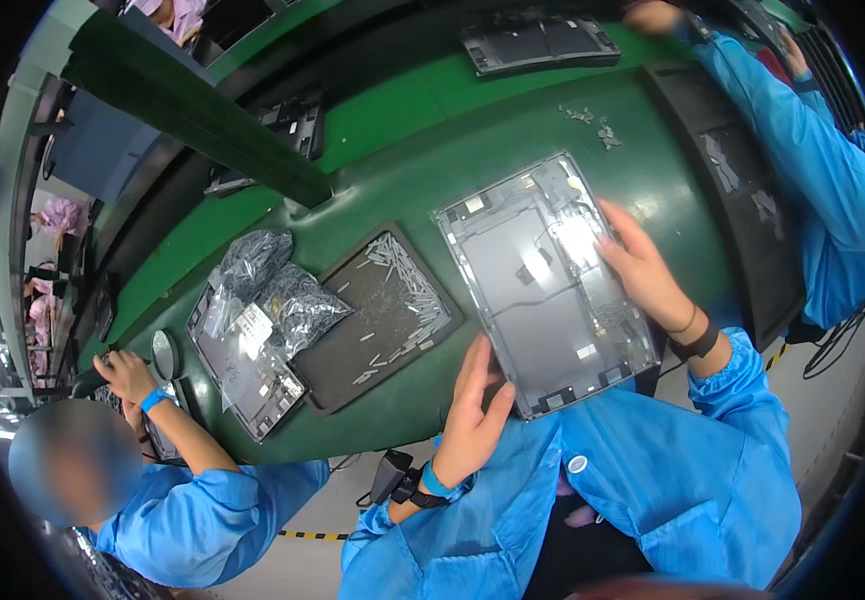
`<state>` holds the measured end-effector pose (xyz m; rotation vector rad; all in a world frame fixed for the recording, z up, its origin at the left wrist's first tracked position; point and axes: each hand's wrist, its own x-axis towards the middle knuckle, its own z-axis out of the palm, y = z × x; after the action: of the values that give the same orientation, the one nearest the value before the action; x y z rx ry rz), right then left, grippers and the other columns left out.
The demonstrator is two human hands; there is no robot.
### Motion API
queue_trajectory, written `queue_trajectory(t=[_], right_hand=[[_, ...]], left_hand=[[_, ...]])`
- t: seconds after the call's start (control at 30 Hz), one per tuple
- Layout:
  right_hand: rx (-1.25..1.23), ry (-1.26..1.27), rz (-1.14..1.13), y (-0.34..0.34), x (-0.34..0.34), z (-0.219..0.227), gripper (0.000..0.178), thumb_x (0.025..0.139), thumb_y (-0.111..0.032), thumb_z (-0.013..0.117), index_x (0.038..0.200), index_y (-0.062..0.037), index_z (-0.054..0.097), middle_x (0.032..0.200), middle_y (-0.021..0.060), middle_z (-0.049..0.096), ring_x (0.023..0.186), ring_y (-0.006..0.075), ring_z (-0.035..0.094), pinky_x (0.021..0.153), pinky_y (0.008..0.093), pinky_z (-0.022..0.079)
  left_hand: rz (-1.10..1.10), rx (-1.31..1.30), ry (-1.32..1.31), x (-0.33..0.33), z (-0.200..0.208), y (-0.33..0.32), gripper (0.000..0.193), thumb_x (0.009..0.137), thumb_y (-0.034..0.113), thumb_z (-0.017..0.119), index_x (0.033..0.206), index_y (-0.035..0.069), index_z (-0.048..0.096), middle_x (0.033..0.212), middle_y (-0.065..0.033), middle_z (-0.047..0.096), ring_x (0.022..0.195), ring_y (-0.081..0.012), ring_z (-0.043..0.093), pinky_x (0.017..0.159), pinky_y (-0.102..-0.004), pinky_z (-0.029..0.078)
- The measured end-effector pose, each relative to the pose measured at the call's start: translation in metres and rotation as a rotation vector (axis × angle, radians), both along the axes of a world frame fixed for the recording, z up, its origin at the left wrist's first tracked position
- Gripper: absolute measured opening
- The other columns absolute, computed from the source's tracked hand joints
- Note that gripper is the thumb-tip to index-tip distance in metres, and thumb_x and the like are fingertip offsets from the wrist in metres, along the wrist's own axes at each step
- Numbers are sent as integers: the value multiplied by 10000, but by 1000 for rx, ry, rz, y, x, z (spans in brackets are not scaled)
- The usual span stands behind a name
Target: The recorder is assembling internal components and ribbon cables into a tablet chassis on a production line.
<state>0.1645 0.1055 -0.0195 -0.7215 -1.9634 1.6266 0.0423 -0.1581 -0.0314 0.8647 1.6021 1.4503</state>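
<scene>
A grey laptop casing (523, 275), with small parts, thin cables and a shiny clear film along its right side, lies in front of me at the table's near edge. My left hand (473, 420) grips its lower left edge, with the thumb near the corner. At the upper right edge, my right hand (646, 268) holds the casing, its fingertips partly over the rim. To the left is a black tray (328, 385) holding many small grey strips (408, 290).
Bags of dark parts (298, 305) lie over another casing (253, 395) left of the tray. A green post (203, 110) rises behind. Small grey pieces (593, 125) lie beyond my casing. Co-workers in blue sleeves (218, 510) flank me. Further casings (543, 45) sit on the far green line.
</scene>
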Motion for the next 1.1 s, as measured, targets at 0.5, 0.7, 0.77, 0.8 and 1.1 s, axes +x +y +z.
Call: queue_trajectory(t=[0.5,0.7,0.77,0.8,1.1], right_hand=[[919,-338,-105,132,-10,27,83,812,-60,661,872,-6,680,852,109,659,813,295,620,722,373,503],[1241,-398,91,139,-28,9,102,757,-41,679,856,-40,656,833,116,586,848,317,578,752,401,500],[1228,-357,98,143,-24,7,105,766,-20,672,866,-18,639,838,144,571,832,341,567,737,410,490],[1236,-334,66,141,-21,9,99,778,-2,657,872,-5,629,834,151,561,814,349,559,719,415,476],[1168,-343,20,145,-2,-3,76,862,28,586,930,19,555,857,169,548,820,333,562,738,371,463]], left_hand=[[183,-211,1003,-105,24,45,157,780,15,710,937,22,698,917,-118,630,867,-301,601,764,-362,484],[162,-146,947,-115,16,45,125,765,34,722,884,23,686,862,-121,612,843,-305,600,755,-373,484],[164,-82,970,-118,11,44,113,764,44,725,868,30,685,839,-112,610,829,-307,600,746,-374,487],[154,-57,952,-120,9,47,106,765,47,725,862,34,684,839,-104,606,827,-305,597,739,-376,487],[187,-121,1052,-114,2,53,122,778,55,713,882,61,649,869,-87,565,864,-294,567,756,-385,478]])
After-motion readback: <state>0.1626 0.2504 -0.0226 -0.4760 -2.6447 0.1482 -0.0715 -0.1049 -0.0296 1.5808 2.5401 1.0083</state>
